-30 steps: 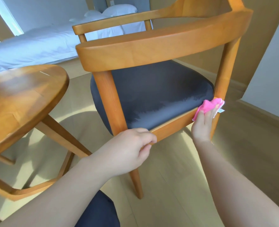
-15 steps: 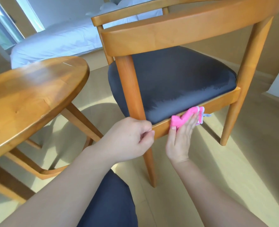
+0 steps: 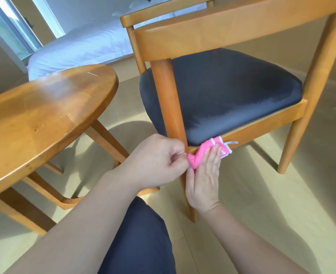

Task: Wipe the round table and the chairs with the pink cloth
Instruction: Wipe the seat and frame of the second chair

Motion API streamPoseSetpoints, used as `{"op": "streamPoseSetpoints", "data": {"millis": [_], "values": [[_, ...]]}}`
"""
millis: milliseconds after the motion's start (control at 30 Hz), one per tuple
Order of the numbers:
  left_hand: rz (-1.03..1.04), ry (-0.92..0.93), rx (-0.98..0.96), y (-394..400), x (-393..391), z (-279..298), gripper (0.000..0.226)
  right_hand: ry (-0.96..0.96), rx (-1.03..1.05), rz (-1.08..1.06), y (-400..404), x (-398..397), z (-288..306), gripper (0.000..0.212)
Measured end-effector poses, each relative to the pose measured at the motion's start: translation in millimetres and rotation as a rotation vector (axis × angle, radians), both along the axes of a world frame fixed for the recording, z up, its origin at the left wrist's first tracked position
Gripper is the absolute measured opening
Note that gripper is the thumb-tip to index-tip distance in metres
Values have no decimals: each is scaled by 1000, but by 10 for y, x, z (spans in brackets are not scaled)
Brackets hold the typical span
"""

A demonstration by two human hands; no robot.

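Observation:
A wooden chair with a dark padded seat stands in front of me, its curved back nearest. My right hand presses the pink cloth flat against the seat's wooden rail, right beside the near back leg. My left hand is curled around that leg at seat height, its fingertips touching the cloth's left end. The round wooden table stands to the left of the chair.
A bed with white bedding lies behind the table, and a window is at the far left. My knee in dark trousers is at the bottom centre. Pale floor spreads to the right of the chair.
My right hand has slid the pink cloth leftward along the seat rail, from the right back leg to the near leg. The left hand has kept its hold on that leg.

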State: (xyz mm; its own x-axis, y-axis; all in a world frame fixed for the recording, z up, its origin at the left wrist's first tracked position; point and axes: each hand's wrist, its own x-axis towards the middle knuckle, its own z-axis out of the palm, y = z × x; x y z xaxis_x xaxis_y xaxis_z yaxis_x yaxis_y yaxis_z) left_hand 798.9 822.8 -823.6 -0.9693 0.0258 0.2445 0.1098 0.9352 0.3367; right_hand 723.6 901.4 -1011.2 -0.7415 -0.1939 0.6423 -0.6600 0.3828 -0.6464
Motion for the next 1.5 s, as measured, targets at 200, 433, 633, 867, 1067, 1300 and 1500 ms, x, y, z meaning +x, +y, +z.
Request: {"op": "streamPoseSetpoints", "data": {"millis": [200, 433, 633, 867, 1067, 1300, 1500], "values": [[-1, 14, 15, -15, -11, -32, 32, -26, -20, -75, 98, -277, 24, 67], [-38, 80, 105, 137, -89, -117, 35, -96, -239, -166, 551, -1037, 246, 62], [-61, 61, 130, 167, -106, -158, 37, -288, -353, -198, 1092, -1728, 355, 72], [-80, 50, 120, 177, -148, -151, 36, -386, -317, -199, 1253, -1946, 338, 71], [-77, 62, 124, 220, -189, -143, 36, -418, -321, -205, 1256, -1945, 344, 54], [-10, 106, 167, 126, -149, -90, 39, -339, -415, -181, 821, -1398, 348, 62], [38, 113, 194, 7, -117, -53, 43, -218, -320, -137, 386, -708, 237, 64]]}}
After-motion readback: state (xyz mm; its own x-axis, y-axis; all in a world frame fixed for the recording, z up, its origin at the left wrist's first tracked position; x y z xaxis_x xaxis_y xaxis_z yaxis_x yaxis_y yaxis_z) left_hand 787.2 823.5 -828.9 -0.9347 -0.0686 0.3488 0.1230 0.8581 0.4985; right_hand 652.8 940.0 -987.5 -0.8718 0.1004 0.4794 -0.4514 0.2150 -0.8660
